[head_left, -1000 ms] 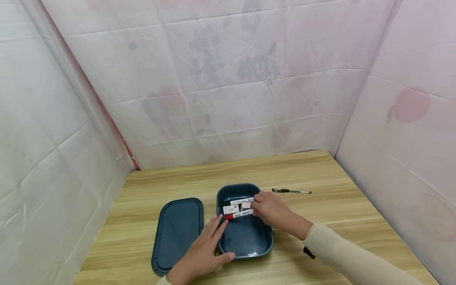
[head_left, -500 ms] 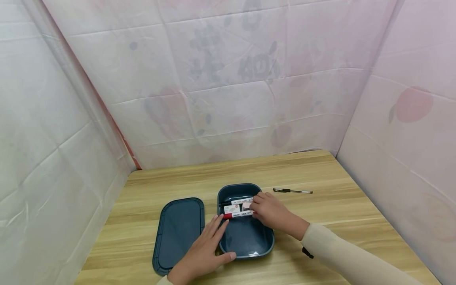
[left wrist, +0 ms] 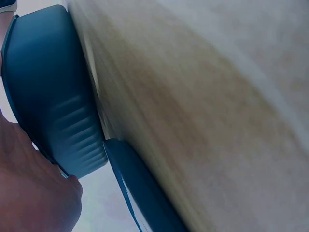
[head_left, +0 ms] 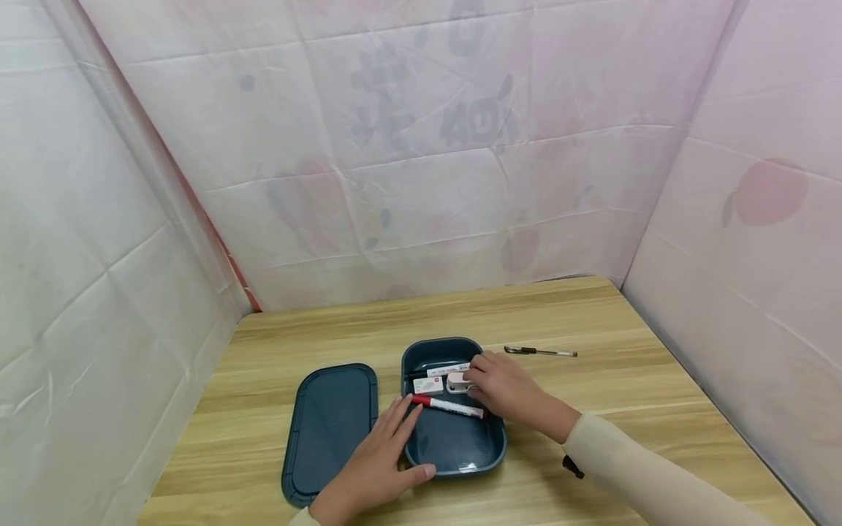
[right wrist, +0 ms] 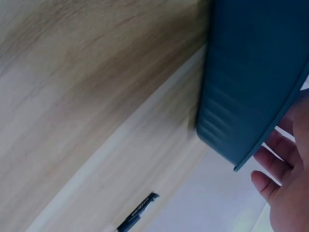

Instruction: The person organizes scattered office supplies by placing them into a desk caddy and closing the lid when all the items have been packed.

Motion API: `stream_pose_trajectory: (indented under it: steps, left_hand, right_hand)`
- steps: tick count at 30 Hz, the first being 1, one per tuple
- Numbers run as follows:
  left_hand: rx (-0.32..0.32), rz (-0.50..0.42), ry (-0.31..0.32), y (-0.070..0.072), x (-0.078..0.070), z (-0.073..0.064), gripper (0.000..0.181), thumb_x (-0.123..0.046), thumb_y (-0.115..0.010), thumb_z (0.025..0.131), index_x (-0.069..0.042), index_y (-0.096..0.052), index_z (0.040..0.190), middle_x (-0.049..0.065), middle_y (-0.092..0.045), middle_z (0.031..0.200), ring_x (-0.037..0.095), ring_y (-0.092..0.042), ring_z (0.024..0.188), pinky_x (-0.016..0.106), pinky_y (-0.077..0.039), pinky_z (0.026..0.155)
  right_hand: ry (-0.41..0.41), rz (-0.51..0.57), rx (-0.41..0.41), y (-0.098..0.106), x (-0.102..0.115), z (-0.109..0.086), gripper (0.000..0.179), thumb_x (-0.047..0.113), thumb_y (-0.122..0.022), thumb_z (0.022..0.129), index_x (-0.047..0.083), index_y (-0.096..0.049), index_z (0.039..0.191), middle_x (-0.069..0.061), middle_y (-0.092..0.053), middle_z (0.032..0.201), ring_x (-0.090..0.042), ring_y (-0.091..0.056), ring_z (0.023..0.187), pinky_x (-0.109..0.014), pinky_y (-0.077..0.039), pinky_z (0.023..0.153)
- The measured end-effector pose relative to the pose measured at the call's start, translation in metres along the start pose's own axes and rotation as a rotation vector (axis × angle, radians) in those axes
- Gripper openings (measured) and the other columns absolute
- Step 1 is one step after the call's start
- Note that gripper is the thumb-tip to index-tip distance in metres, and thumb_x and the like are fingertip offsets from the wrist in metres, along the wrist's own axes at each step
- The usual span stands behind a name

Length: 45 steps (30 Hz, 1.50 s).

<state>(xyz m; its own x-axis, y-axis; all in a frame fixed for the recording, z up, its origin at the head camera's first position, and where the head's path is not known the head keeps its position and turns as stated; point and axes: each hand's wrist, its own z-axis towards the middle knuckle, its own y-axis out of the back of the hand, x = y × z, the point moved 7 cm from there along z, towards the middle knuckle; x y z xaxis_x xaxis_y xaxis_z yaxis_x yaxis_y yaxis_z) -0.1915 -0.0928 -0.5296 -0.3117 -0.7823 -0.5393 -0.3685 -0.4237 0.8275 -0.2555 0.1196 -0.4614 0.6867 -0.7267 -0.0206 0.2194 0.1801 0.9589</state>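
Note:
Inside the dark blue plastic box [head_left: 454, 438] lie a red-capped white marker [head_left: 454, 406], another white marker [head_left: 446, 370], a small white printed box [head_left: 427, 385] and a small pale pink rounded thing [head_left: 457, 383]. My left hand [head_left: 375, 467] lies with straight fingers over the box's left rim, its fingertips at the marker's red cap and its thumb by the near corner. My right hand [head_left: 503, 387] reaches over the right rim, fingers bent at the pink thing's right end. Whether they pinch it is hidden. The right wrist view shows bent fingers [right wrist: 273, 164] behind the rim.
A dark blue lid [head_left: 332, 431] lies flat on the wooden table [head_left: 316, 329] left of the box. Beyond the box on the right lies a black-and-clear gel pen [head_left: 541, 351]. Pale printed sheets [head_left: 421, 183] hang around the table's back and sides.
The red-capped marker's right end has come away from my right hand and swung toward me, so it now lies slanted. More of the pink thing shows. My left hand stays put.

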Motion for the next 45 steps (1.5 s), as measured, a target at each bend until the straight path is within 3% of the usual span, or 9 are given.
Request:
stream_pose_trajectory:
  steps: [7,15,26,37,45]
  left_hand:
    - [0.006,0.001,0.009,0.001,0.001,-0.001,0.093,-0.082,-0.049,0.085,-0.038,-0.019,0.162,-0.018,0.002,0.169,0.021,0.000,0.158,0.069,-0.022,0.117]
    - [0.006,-0.004,0.021,0.002,0.001,-0.003,0.093,-0.082,-0.050,0.085,-0.039,-0.020,0.161,-0.021,0.004,0.168,0.021,-0.001,0.158,0.069,-0.022,0.117]
    - [-0.007,0.006,0.004,0.002,0.000,-0.005,0.091,-0.081,-0.050,0.086,-0.040,-0.019,0.161,-0.020,0.002,0.169,0.020,-0.001,0.158,0.067,-0.020,0.119]
    - [-0.008,0.026,-0.014,0.003,-0.003,-0.005,0.093,-0.080,-0.051,0.087,-0.035,-0.020,0.162,-0.016,0.000,0.170,0.017,0.002,0.158,0.058,-0.010,0.125]
    - [-0.006,0.024,-0.024,0.003,-0.003,-0.005,0.093,-0.080,-0.051,0.087,-0.034,-0.021,0.162,-0.013,-0.002,0.170,0.016,0.003,0.158,0.057,-0.009,0.126]
  right_hand:
    - [-0.033,0.047,-0.048,0.008,-0.009,-0.004,0.025,0.030,-0.074,0.093,0.015,-0.074,0.113,0.001,-0.064,0.105,-0.016,-0.056,0.098,-0.036,-0.052,0.088]
    - [-0.038,0.032,-0.117,0.016,-0.022,-0.013,0.028,0.028,-0.078,0.090,0.011,-0.074,0.112,-0.002,-0.066,0.105,-0.018,-0.058,0.096,-0.038,-0.054,0.084]
    - [-0.093,0.027,-0.143,0.019,-0.043,-0.026,0.032,0.027,-0.080,0.088,0.009,-0.073,0.114,-0.005,-0.067,0.107,-0.022,-0.061,0.100,-0.041,-0.055,0.085]
    - [-0.237,0.058,-0.074,0.005,-0.080,-0.044,0.036,0.026,-0.076,0.092,0.004,-0.071,0.120,-0.010,-0.068,0.109,-0.028,-0.063,0.099,-0.047,-0.055,0.086]
    - [-0.224,0.003,-0.108,-0.004,-0.112,-0.063,0.030,0.018,-0.079,0.087,0.001,-0.072,0.111,-0.013,-0.068,0.102,-0.031,-0.064,0.091,-0.047,-0.056,0.079]
